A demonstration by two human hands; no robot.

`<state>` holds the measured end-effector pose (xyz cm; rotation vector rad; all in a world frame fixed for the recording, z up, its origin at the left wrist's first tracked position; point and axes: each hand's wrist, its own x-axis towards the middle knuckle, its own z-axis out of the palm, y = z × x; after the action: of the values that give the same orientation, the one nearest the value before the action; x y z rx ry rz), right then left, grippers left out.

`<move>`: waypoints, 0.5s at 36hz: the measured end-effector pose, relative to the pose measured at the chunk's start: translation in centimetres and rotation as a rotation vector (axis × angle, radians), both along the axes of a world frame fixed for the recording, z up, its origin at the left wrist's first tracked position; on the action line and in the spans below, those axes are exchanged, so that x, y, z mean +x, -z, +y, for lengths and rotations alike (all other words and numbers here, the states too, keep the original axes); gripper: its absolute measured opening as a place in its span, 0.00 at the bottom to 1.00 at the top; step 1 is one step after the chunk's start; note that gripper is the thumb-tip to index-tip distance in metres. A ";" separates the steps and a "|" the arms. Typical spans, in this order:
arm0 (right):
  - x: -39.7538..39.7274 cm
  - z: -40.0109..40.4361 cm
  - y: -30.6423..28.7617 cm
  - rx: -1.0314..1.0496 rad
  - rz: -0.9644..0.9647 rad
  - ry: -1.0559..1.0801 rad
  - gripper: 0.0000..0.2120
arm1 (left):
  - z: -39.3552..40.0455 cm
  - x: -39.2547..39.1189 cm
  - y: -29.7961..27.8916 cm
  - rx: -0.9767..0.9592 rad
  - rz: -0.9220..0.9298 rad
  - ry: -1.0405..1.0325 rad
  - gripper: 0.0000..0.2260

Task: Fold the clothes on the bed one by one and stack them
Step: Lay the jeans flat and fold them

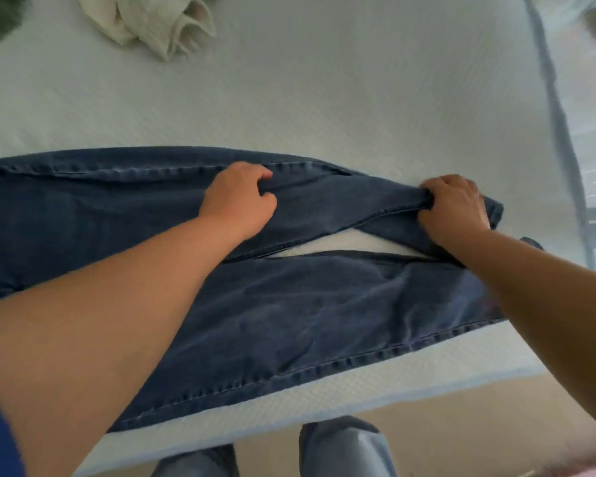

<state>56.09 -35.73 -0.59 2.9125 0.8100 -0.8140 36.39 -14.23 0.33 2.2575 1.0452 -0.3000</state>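
The bed (324, 98), covered in pale textured fabric, fills the view, its near edge running just in front of the person's legs. Dark blue jeans (289, 321) lie along that near edge, long axis parallel to it, one leg beside the edge and the other farther in, the two parted by a narrow gap. The left hand (238, 197) pinches the farther leg mid-length with curled fingers; the right hand (453, 208) grips the same leg close to its hem. The next move probably brings this leg toward the edge onto the other. A cream garment (152, 25) sits crumpled toward the far left corner.
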 end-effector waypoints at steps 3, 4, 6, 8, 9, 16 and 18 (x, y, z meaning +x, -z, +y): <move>0.5 -0.2 -0.1 0.143 -0.027 0.072 0.12 | -0.1 3.1 0.5 0.097 -0.040 0.107 0.18; 0.3 -0.4 -0.4 0.240 -0.040 0.113 0.10 | -0.3 4.1 0.8 0.094 -0.028 0.139 0.19; -0.5 -1.0 -1.6 0.451 -0.091 0.134 0.08 | -0.5 6.0 1.3 0.092 0.024 0.196 0.20; -1.7 -1.6 -2.8 0.614 -0.183 0.050 0.07 | -0.5 7.5 1.5 0.114 0.105 0.258 0.22; -2.2 -2.1 -3.2 0.662 -0.221 -0.002 0.07 | -0.5 8.1 1.6 0.107 0.141 0.286 0.22; -6.1 -7.9 -1.6 0.032 0.133 -0.060 0.21 | -0.4 8.9 1.5 0.101 0.243 0.422 0.20; -6.3 -8.3 -1.8 -0.026 0.189 -0.019 0.18 | -0.7 9.0 1.5 0.087 0.250 0.443 0.25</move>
<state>49.84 -44.05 1.21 2.8325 0.8307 -1.1017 45.35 -14.89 -1.20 2.5656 0.6718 -0.7503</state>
